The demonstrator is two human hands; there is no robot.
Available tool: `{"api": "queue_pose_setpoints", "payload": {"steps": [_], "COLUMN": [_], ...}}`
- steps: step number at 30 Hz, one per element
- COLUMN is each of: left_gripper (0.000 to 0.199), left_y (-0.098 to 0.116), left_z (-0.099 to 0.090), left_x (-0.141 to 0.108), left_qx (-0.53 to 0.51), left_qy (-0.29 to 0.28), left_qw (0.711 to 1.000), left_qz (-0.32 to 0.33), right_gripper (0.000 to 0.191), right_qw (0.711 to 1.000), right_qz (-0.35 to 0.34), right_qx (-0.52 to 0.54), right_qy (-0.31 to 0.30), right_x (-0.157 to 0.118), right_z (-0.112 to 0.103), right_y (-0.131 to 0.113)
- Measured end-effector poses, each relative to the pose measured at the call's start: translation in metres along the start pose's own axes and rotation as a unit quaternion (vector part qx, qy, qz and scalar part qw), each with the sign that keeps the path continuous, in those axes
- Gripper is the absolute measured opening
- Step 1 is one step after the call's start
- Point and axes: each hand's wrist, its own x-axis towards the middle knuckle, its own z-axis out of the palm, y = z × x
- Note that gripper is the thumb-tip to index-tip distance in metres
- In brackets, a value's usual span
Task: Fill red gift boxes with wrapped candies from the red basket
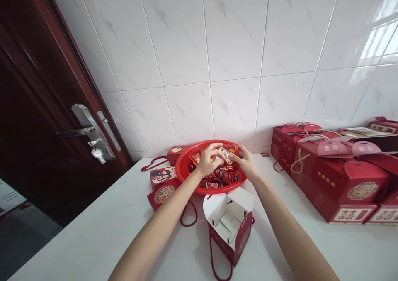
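Over a red plastic basket, my left hand and my right hand face each other. Between them is a small wrapped candy packet, cream and red with printed writing. The right thumb and fingers pinch its right side; the left fingers are curled closed at its left side. Many red-wrapped candies lie in the basket beneath my hands. Nearer to me stands an open dark-red gift box, its flaps up, white inside, with no candy visible in it. A red cord hangs from its side.
Small red boxes sit left of the basket, with a red cord loop on the table. Closed red gift boxes with rope handles are stacked at the right. White wall tiles rise behind; a dark door with keys is at left.
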Motion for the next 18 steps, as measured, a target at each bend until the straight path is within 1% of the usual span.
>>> {"api": "queue_pose_setpoints", "payload": {"steps": [2,3,4,6,8,10,12,14,16,17,18], "left_gripper": [0.028,0.032,0.035,0.036,0.036,0.040,0.050,0.064,0.072,0.070,0.065], "left_y": [-0.003,-0.005,-0.009,-0.016,-0.021,-0.023,-0.023,-0.022,-0.020,-0.019,-0.018], "left_z": [-0.002,-0.003,-0.003,-0.001,0.002,0.006,0.009,0.010,0.013,0.015,0.017], "left_x": [0.003,0.005,0.006,0.006,0.004,0.002,0.001,0.003,0.008,0.011,0.015], "left_qx": [0.046,0.063,0.074,0.087,0.101,0.119,0.146,0.176,0.206,0.218,0.229], "left_qy": [0.023,0.017,-0.002,-0.070,-0.159,-0.243,-0.300,-0.330,-0.344,-0.346,-0.348], "left_qw": [0.996,0.993,0.991,0.985,0.973,0.953,0.932,0.914,0.902,0.898,0.894], "left_qz": [-0.071,-0.098,-0.115,-0.129,-0.135,-0.137,-0.144,-0.154,-0.161,-0.163,-0.164], "right_gripper": [0.048,0.047,0.047,0.046,0.045,0.043,0.042,0.042,0.041,0.041,0.041], "right_qw": [0.999,0.999,0.998,0.997,0.997,0.997,0.997,0.997,0.997,0.997,0.997], "right_qz": [-0.010,-0.013,-0.016,-0.020,-0.023,-0.025,-0.028,-0.030,-0.034,-0.036,-0.038], "right_qx": [0.016,0.022,0.027,0.030,0.028,0.021,0.014,0.007,0.001,-0.001,-0.004], "right_qy": [0.031,0.044,0.055,0.065,0.069,0.072,0.072,0.072,0.072,0.071,0.070], "right_x": [0.001,0.002,0.003,0.003,0.003,0.003,0.003,0.003,0.003,0.004,0.004], "right_z": [-0.002,-0.002,-0.003,-0.004,-0.003,-0.003,-0.003,-0.003,-0.003,-0.003,-0.003], "right_y": [0.002,0.003,0.004,0.005,0.006,0.006,0.006,0.006,0.007,0.007,0.008]}}
